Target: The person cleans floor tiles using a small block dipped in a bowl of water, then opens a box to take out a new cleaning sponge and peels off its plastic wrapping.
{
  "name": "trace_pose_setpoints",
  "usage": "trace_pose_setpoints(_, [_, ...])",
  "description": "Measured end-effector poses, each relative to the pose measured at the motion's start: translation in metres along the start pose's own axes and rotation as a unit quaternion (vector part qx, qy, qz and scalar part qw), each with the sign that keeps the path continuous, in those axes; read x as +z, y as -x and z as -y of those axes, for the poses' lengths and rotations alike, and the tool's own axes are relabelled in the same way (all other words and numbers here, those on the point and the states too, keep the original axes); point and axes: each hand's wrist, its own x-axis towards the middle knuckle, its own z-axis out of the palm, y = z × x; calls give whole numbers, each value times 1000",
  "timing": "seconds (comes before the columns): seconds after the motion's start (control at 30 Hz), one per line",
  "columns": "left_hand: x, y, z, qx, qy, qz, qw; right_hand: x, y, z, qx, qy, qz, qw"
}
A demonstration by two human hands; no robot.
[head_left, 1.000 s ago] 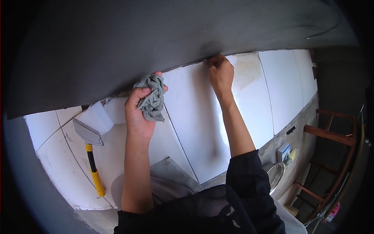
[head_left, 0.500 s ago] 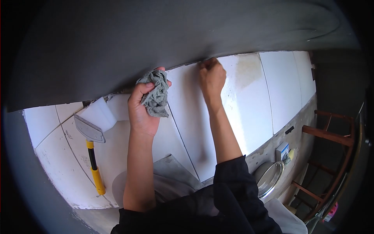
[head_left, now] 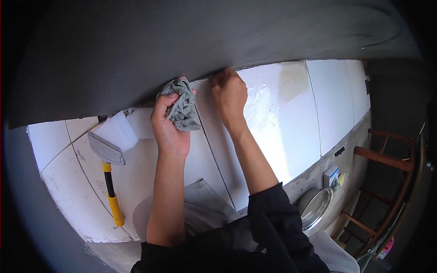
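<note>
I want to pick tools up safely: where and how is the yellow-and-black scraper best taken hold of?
I'd probably take the scraper by the thicker yellow end of its handle, grip wrapped across it, coming from the person's side. That end points toward the person, while the wide flat head lies away, beside the white block. The left hand is nearest but holds the grey cloth.

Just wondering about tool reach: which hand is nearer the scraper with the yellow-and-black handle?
Left: the left hand is right of the scraper; the right hand is farther right.
</note>
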Motion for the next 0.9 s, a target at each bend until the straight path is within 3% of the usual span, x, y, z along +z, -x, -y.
trace_pose_setpoints(0.17, [3, 6, -4, 0, 6, -21, 1000, -14, -16, -16, 90, -34, -7, 995])
trace_pose_setpoints(0.27, [1, 3, -2, 15, 12, -25, 1000, -2, -1, 0, 64, 0, -14, 998])
trace_pose_setpoints(0.37, [3, 4, 0, 39, 7, -37, 999, 7, 12, 9, -35, 10, -4, 999])
trace_pose_setpoints(0.47, [4, 8, -3, 58, 0, -55, 997, -1, -1, 0, 41, -29, -10, 999])
trace_pose_setpoints(0.57, [5, 8, -3, 66, 6, -66, 996, 9, 7, 6, 26, -1, -47, 999])
trace_pose_setpoints(0.7, [7, 8, 0, 74, 7, -66, 995, 16, 22, 25, -17, -20, 6, 1000])
trace_pose_setpoints(0.9, [2, 10, -5, 87, 34, -83, 992, 4, 11, 13, 35, -16, -24, 999])
